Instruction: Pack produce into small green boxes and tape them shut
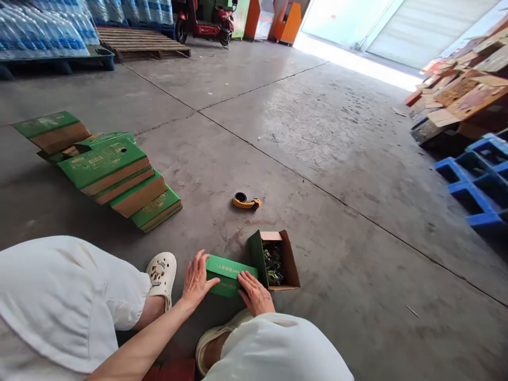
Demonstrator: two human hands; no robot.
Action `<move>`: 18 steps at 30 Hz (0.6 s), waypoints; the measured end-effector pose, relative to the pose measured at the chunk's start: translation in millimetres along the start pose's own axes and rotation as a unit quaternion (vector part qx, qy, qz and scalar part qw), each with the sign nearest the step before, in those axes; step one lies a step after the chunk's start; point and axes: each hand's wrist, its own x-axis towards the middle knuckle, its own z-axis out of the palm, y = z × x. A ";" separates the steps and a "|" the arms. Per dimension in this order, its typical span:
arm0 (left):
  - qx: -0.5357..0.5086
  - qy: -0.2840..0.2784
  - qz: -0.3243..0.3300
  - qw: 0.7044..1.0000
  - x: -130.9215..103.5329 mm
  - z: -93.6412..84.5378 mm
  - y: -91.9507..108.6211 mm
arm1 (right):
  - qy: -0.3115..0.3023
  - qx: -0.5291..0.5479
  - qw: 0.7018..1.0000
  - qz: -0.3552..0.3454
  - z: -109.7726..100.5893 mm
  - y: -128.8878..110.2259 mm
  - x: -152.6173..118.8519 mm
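A green cardboard piece with pale lettering lies between my hands, against the left side of an open green box. Whether it is joined to that box I cannot tell. My left hand grips its left end, thumb along the near side and fingers at the far edge. Near the other end, my right hand holds it with the fingers across the top and the thumb at the near side. Inside the box are dark green items in shiny clear wrapping.
A yellow tape dispenser lies ahead on the concrete. Folded green cartons are stacked at left. Blue pallets and discarded cardboard boxes stand at right. Wrapped bottles, a wooden pallet and a red scooter are behind.
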 end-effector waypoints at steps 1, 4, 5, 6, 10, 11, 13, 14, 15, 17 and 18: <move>0.024 -0.020 0.042 0.999 2.5 -1.9 4.3 | -0.003 0.001 1.000 0.000 -0.5 0.5 2.2; 0.088 -0.116 0.182 0.972 3.0 3.2 22.2 | -0.022 -0.002 1.000 -0.004 -4.6 1.6 9.6; 0.100 -0.149 0.212 0.961 0.4 8.5 29.2 | -0.032 -0.007 0.999 -0.001 -5.9 1.8 11.2; 0.110 -0.174 0.226 0.952 -3.2 14.9 36.0 | -0.044 -0.014 0.999 0.003 -7.0 1.7 12.0; 0.133 -0.191 0.213 0.949 -16.2 37.6 52.6 | -0.119 -0.047 0.992 0.016 -5.7 -0.2 5.4; 0.138 -0.183 0.213 0.950 -16.9 40.6 52.8 | -0.136 -0.059 0.989 0.015 -3.8 -1.1 2.1; 0.147 -0.159 0.218 0.952 -14.5 43.5 49.3 | -0.141 -0.089 0.986 0.011 0.7 -3.3 -3.3; 0.151 -0.147 0.219 0.953 -11.7 43.8 46.3 | -0.127 -0.104 0.986 0.010 2.5 -4.6 -4.2; 0.154 -0.137 0.222 0.953 -8.4 43.7 43.0 | -0.108 -0.117 0.987 0.010 3.5 -6.0 -3.4; 0.154 -0.134 0.238 0.950 -1.1 42.5 37.2 | -0.077 -0.133 0.988 0.020 2.0 -8.8 3.8; 0.153 -0.141 0.248 0.946 2.4 41.6 35.1 | -0.070 -0.138 0.988 0.027 -0.5 -10.3 9.6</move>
